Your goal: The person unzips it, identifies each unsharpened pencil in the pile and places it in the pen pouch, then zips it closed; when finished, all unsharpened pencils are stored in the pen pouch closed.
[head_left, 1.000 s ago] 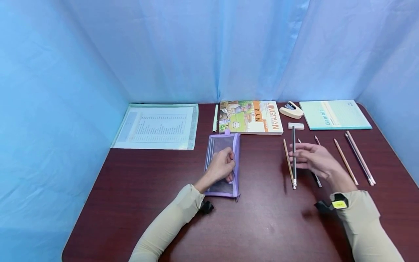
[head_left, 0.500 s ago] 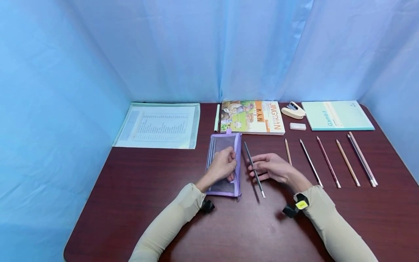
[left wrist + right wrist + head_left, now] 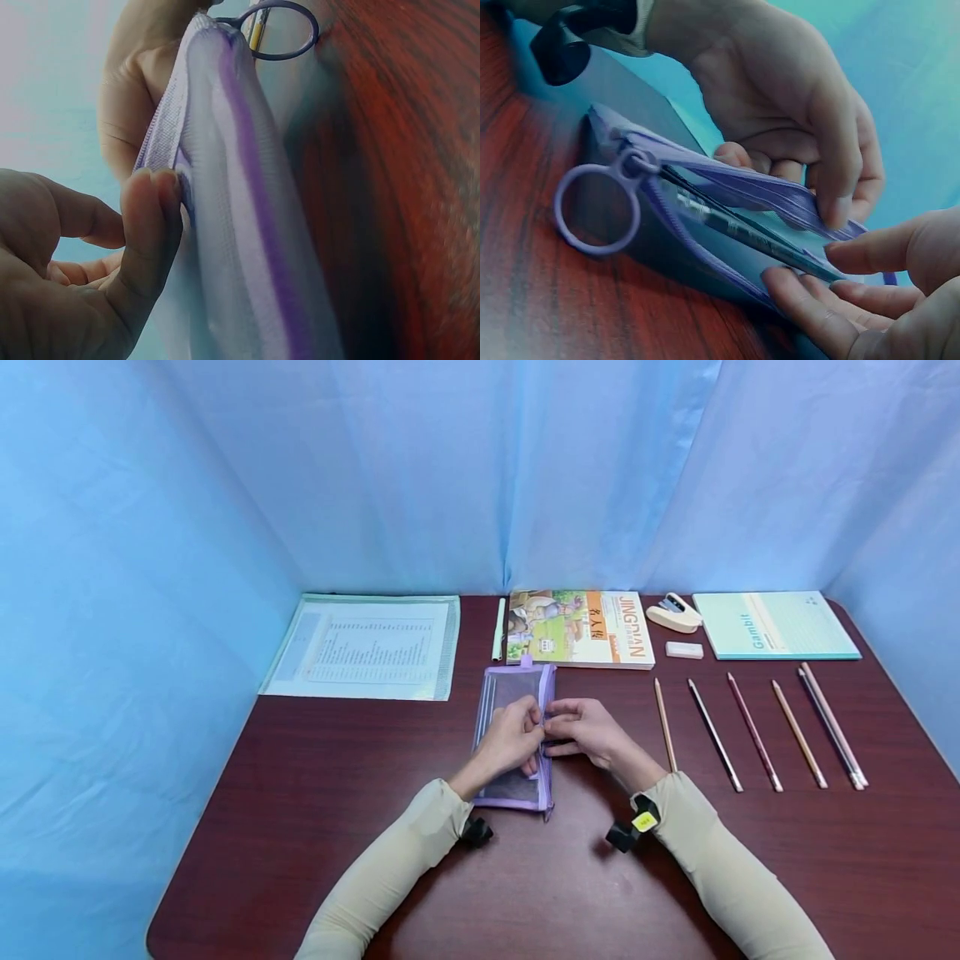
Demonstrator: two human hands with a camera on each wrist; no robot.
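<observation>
Since the earlier frames our right hand (image 3: 588, 732) has carried the dark pencil (image 3: 750, 236) from the row at the right side of the table (image 3: 315, 827) over to the purple mesh pouch (image 3: 512, 739), and now the pencil lies half inside the open mouth. The pouch rests near the middle of the table, just in front of the picture book (image 3: 576, 628).

Our left hand (image 3: 510, 739) pinches the upper lip of the zipper edge and lifts it; our right fingers (image 3: 810, 315) are curled around the pencil and push it along. To do this well, we judge that the lip should stay lifted and the pencil should slide parallel to the zipper, so that its end does not catch in the mesh.

The pouch is soft, half transparent netting with a purple band and a round ring pull (image 3: 598, 206). The pencil is thin, straight and smooth. Six other pencils (image 3: 753, 731) lie side by side toward the right edge, and a white eraser (image 3: 684, 650) and a stapler (image 3: 673, 612) lie near the far edge.
</observation>
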